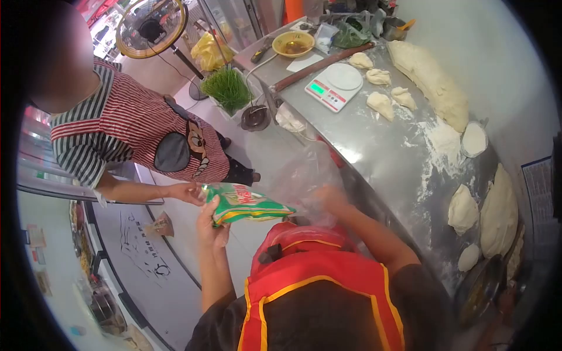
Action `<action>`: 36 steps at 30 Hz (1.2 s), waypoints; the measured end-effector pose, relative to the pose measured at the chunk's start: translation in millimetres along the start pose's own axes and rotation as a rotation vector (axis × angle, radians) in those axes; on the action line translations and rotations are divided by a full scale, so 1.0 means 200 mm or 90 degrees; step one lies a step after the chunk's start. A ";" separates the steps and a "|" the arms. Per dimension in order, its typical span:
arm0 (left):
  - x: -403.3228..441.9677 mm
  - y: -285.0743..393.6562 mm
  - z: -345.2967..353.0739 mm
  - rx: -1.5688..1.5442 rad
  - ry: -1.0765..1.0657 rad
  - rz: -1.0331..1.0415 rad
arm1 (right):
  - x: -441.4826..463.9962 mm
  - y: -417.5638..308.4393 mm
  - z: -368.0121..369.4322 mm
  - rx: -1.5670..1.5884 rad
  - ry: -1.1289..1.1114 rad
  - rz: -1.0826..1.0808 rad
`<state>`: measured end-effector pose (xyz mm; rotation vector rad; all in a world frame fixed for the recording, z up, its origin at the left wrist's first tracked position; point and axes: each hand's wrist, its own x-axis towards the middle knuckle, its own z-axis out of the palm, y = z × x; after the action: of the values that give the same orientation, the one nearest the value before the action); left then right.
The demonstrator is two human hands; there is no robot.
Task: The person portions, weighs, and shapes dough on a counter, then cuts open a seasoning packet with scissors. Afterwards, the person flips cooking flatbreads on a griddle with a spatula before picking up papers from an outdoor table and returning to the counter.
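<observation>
My left hand is closed around the end of a green and white packet with red lettering, held in front of my red apron. A co-worker's hand is at the same end of the packet, close to my fingers. My right hand is closed on a thin clear plastic bag, which hangs to the right of the packet; its fingers are partly blurred.
A co-worker in a striped apron stands at the left. The metal table at the right bears a digital scale, dough pieces, a long dough slab and a flour cup. A fan stands behind.
</observation>
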<state>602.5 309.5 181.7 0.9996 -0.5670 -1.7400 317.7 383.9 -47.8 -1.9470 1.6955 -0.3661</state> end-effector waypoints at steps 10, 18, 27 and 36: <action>0.20 0.00 -0.24 0.111 -0.018 -0.205 | 0.19 0.25 0.33 0.344 0.300 0.588; 0.38 0.02 -0.21 0.192 0.048 -0.225 | 0.50 0.48 0.35 0.011 0.280 0.483; 0.55 -0.03 0.01 0.330 0.087 -0.212 | 0.83 0.72 0.16 0.042 0.008 0.669; 0.63 0.06 0.12 0.411 -0.100 -0.319 | 0.78 0.22 0.36 1.165 -0.133 0.579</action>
<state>569.8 188.1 158.7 1.5582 -1.0949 -2.1407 345.7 244.0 -152.3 0.1169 1.0131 -0.8297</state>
